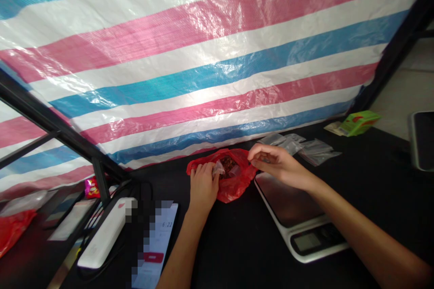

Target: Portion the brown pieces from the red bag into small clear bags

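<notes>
A red plastic bag (pixel 233 192) lies on the black table with its mouth spread, showing small reddish-brown pieces (pixel 228 166) inside. My left hand (pixel 204 185) is closed over the bag's left rim. Beside its thumb, a crumpled bit of clear plastic (pixel 219 169) sits in the bag's mouth. At the opposite rim, my right hand (pixel 280 165) has its fingers curled, thumb and fingertips pinched at the red plastic. That wrist passes above a digital scale (pixel 288 203) with a metal plate. Whatever lies under my left fingers is hidden.
Clear zip bags (pixel 315 151) lie behind the scale, near a green box (pixel 361 123). On the left are a lit phone (pixel 159 244), a white power strip (pixel 106 232) with cables, and a black metal frame (pixel 100 176). A striped plastic sheet (pixel 203 76) hangs behind.
</notes>
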Demonstrator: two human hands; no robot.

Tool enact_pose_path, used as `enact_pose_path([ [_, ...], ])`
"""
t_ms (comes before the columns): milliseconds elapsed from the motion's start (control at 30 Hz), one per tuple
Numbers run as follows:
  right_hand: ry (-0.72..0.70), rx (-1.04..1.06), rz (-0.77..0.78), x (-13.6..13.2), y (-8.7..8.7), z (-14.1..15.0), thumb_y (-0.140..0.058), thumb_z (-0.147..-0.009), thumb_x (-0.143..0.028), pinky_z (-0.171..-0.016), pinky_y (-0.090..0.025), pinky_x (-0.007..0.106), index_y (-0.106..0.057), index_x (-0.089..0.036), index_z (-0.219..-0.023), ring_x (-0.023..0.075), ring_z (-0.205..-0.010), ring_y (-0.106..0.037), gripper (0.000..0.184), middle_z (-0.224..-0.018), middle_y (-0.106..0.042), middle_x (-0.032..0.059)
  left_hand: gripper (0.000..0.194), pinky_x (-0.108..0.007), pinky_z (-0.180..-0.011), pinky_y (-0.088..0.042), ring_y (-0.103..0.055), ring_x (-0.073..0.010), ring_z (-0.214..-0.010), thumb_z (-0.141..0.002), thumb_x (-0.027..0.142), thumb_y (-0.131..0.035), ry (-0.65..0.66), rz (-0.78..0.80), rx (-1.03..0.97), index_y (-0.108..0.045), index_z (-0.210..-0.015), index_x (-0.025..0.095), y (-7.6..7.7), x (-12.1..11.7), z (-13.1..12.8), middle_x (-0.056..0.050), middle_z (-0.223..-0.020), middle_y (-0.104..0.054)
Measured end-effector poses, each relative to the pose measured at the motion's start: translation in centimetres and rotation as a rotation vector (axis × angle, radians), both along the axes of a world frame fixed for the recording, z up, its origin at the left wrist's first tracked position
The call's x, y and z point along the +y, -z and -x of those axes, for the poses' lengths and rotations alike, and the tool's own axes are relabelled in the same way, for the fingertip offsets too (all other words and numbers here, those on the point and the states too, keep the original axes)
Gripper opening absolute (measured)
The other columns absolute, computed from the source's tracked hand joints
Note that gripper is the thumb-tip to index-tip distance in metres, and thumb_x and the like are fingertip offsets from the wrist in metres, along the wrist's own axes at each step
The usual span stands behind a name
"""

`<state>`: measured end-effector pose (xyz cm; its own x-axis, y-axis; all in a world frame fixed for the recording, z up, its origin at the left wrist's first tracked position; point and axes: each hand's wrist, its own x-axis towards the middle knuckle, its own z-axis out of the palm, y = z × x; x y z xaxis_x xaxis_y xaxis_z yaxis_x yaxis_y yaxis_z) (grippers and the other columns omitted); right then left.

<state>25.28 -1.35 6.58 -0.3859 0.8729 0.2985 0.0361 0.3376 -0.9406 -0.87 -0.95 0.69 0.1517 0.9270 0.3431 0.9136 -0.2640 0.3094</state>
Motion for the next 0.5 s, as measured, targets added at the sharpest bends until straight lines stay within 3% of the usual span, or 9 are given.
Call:
enact_pose_path([
  [233,0.117,0.028,-0.07,0.55,0.5,-0.69,-0.074,-0.092,-0.047,-0.072,-0.047,0.033,-0.071,-0.024,-0.092,0.0204,-0.08,-0.058,0.023,-0.088,-0.065,0.0026,0.031,-0.048,-0.103,-0.04,-0.065,-0.0309,-0.115,-0.091,0.008,-0.056,0.015,0.001,-0.001,-0.065,-0.116,0.023,0.09,0.02,0.07,-0.008,-0.116,-0.074],
  [500,0.145,0.039,-0.111,0.56,0.08,-0.76,-0.074,-0.092,-0.046,-0.071,-0.047,0.033,-0.07,-0.024,-0.088,0.0204,-0.078,-0.058,0.023,-0.087,-0.066,0.0031,0.025,-0.048,-0.102,-0.042,-0.066,-0.0324,-0.112,-0.093,0.014,-0.059,0.005,-0.009,0.004,-0.065,-0.115,0.023,0.22,0.05,0.14,-0.01,-0.115,-0.076],
])
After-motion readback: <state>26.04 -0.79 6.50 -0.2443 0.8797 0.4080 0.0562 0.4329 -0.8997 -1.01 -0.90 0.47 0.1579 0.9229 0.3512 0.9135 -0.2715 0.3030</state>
